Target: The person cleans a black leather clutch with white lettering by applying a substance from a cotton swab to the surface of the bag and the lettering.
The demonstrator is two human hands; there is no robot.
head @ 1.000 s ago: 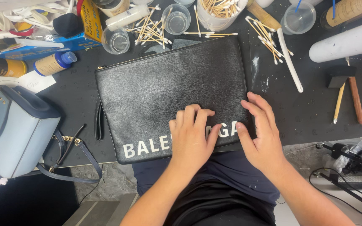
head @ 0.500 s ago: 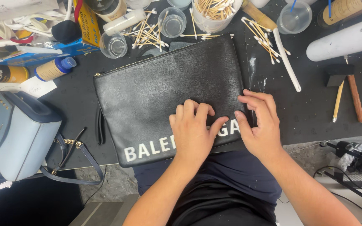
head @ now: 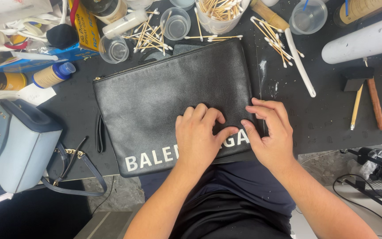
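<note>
A flat black leather pouch with white lettering along its near edge lies on a dark work mat. My left hand rests palm down on the pouch's lower right part, fingers bent and pressing the leather. My right hand sits at the pouch's right edge, fingertips curled onto that edge, close to my left thumb. Neither hand holds a tool. A short black strap hangs off the pouch's left side.
A light blue handbag with a dark strap stands at the left. Cotton swabs, clear cups, bottles and a white tube crowd the mat's far side. A small hammer and a brown stick lie at the right.
Both hands have stayed on the pouch's lower right corner; my left fingers have curled in a little and my right fingertips have shifted along the edge.
</note>
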